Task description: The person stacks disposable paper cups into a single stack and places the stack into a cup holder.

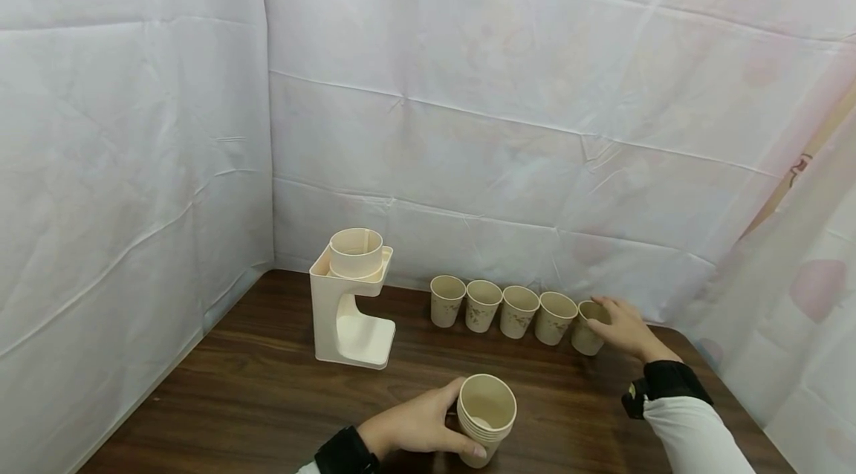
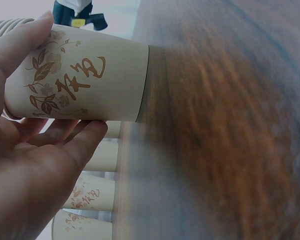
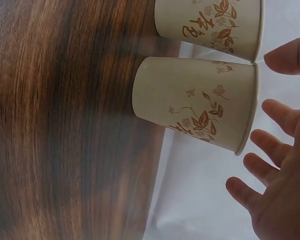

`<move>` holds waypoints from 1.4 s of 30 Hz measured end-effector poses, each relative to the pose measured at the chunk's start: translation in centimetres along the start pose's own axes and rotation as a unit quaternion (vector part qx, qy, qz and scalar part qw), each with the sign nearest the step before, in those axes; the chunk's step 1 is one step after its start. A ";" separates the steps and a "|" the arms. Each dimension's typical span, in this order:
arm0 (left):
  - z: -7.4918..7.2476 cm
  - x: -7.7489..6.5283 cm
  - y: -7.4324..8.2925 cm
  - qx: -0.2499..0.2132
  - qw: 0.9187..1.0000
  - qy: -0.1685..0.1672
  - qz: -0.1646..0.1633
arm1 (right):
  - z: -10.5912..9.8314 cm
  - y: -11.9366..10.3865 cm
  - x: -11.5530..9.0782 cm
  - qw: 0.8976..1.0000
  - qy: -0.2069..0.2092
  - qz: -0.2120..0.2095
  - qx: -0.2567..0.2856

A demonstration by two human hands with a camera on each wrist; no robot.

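Observation:
My left hand (image 1: 424, 418) grips a stack of nested beige paper cups (image 1: 487, 414) near the front of the table. Close up in the left wrist view, the lowest cup (image 2: 85, 75) has brown flowers and writing on its side. At the right end of a row of single cups stands the last paper cup (image 1: 587, 336), upright. My right hand (image 1: 625, 325) is beside this cup's rim; in the right wrist view its fingers (image 3: 270, 145) are spread, with nothing held between them. From the pictures I cannot tell whether a finger touches the rim.
Several more upright paper cups (image 1: 481, 307) line the back of the dark wooden table (image 1: 247, 392). Left of them stands a cream C-shaped stand (image 1: 328, 318) with a round holder (image 1: 357, 258) on top. White cloth (image 1: 468, 125) hangs behind and at both sides.

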State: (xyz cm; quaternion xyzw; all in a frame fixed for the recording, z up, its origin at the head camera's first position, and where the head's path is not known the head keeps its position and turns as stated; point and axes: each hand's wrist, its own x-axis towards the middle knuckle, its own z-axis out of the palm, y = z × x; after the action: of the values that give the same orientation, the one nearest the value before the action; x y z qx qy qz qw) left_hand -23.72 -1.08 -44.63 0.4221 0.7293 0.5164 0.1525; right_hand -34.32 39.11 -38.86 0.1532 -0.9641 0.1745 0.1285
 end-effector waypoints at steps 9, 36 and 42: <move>0.2 -0.1 0.0 0.011 1.000 0.011 0.013 | 0.0 0.1 0.4 0.997 -0.057 0.043 0.016; 0.0 0.0 0.4 0.007 1.000 0.003 0.009 | 0.0 0.0 0.8 0.992 -0.075 0.092 0.049; 0.0 0.0 0.2 -0.002 1.000 0.001 0.010 | -0.6 -0.3 0.6 0.993 -0.075 0.082 0.041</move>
State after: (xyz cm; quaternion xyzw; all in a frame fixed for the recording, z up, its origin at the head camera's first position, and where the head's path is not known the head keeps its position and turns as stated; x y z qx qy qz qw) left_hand -23.62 -1.08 -44.41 0.4287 0.7241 0.5198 0.1474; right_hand -34.62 38.89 -38.02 0.0917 -0.9724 0.2116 0.0352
